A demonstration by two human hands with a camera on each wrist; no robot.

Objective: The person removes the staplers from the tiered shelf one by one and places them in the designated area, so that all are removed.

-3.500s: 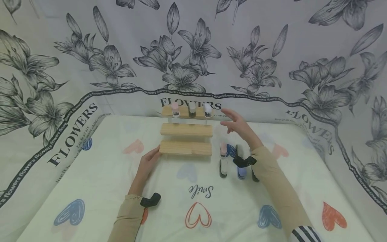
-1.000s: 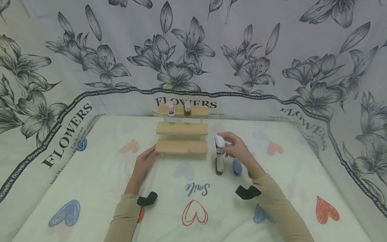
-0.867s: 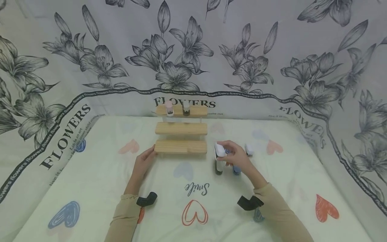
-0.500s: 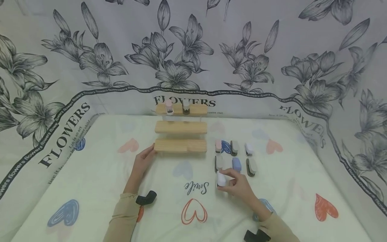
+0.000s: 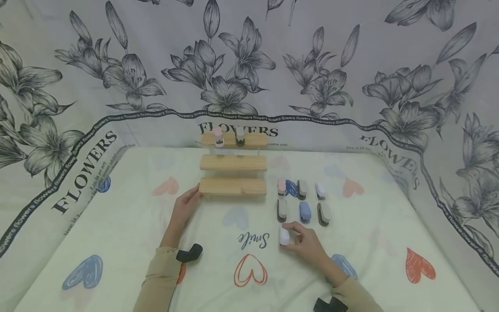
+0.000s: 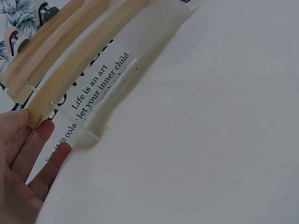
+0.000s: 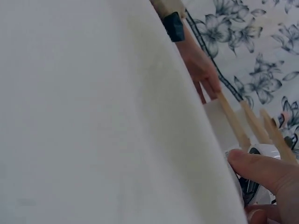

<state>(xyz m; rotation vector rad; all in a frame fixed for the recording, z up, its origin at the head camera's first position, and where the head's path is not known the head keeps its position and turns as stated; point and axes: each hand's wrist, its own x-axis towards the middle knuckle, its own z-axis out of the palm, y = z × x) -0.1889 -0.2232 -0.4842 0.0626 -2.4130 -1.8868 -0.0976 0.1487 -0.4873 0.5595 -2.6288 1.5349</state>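
Observation:
A small white stapler (image 5: 284, 236) is at the near side of the loose staplers, pinched between the thumb and fingers of my right hand (image 5: 308, 248). The right wrist view shows its white shell (image 7: 267, 150) and dark inside beside my thumb. My left hand (image 5: 185, 213) holds the left end of a three-step wooden rack (image 5: 233, 186), at the lowest board. In the left wrist view the thumb and index finger pinch that board end (image 6: 41, 106). A pink stapler (image 5: 218, 137) and a grey stapler (image 5: 239, 138) stand on the top board.
Right of the rack, several staplers lie in two rows, among them a pink one (image 5: 281, 186), a white one (image 5: 320, 191) and a blue one (image 5: 305, 211). A heart-printed cloth (image 5: 218, 281) covers the table. Behind the rack hangs a flower-printed curtain (image 5: 312, 78).
My right hand has taken the white stapler from the top board's right end and carried it down in front of the two rows. My left hand stays on the rack.

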